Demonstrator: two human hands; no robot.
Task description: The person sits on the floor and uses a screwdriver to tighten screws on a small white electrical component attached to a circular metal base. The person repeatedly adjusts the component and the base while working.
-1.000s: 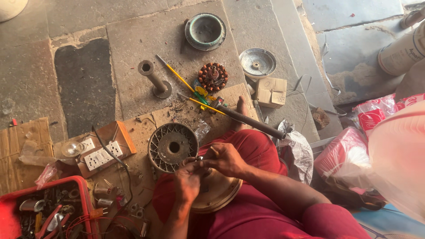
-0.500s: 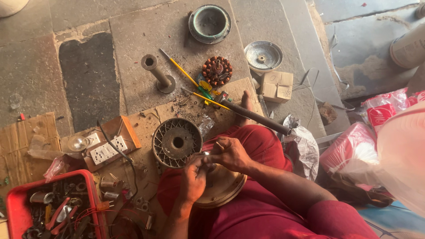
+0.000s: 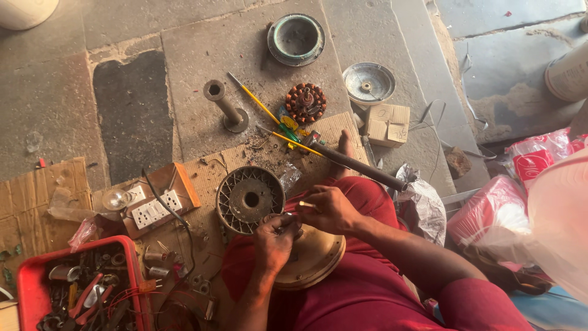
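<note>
Head camera looks steeply down (close) over the lap.

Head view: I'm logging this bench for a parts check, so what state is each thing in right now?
Left hand: closed in a grip on a small metal part, too small to identify.
Right hand: pinching a small pale piece.
Cream round metal cover: resting on the lap.
Round ribbed metal rotor: lying flat on cardboard.
Copper-wound stator: lying separately on the stone floor.
Red plastic tray: full of tools.

Grey stone floor (image 3: 184, 37), cardboard sheets (image 3: 27, 196), copper-wound stator (image 3: 305, 102), metal housing (image 3: 296, 38), perhaps a lid (image 3: 368, 83)
</note>
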